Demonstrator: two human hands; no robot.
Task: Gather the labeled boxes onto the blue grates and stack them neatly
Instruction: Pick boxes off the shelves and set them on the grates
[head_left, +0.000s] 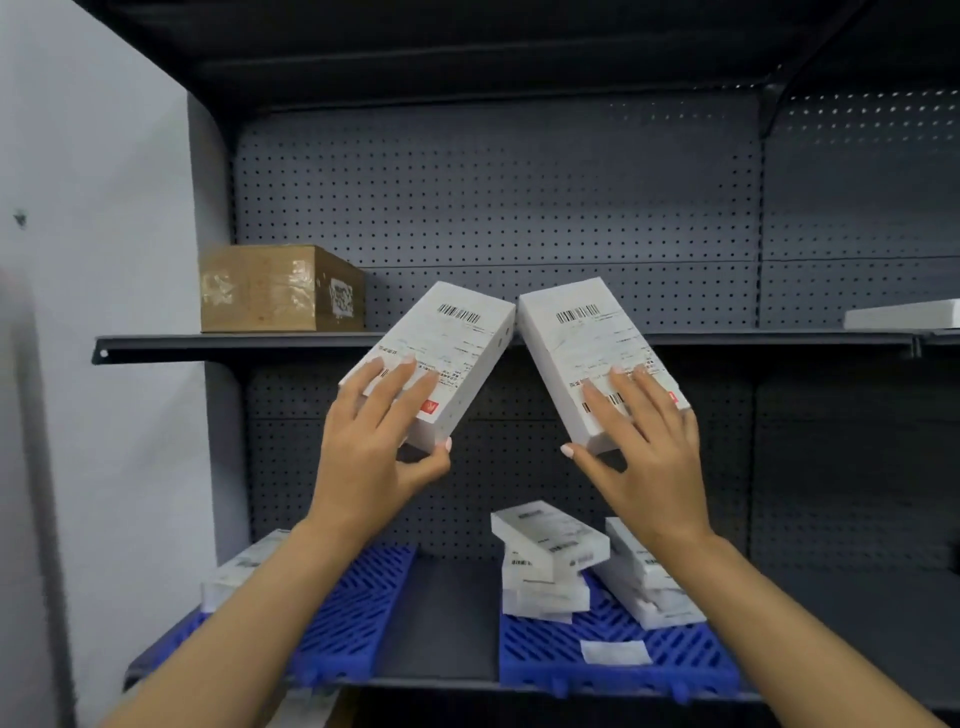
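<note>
Left hand (374, 441) grips white labeled box (431, 358), right hand (639, 447) grips second labeled box (597, 358) — fingers spread over label faces, thumbs hooked under lower ends. Boxes tilted, top corners touching, in front of middle shelf (234, 345). Likely carried as pair toward blue grates (623, 665) below — messy box stack (550, 561) sits there.

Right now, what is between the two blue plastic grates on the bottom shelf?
Nothing: the head view shows only bare dark shelf between the left blue plastic grate and the right one.
</note>
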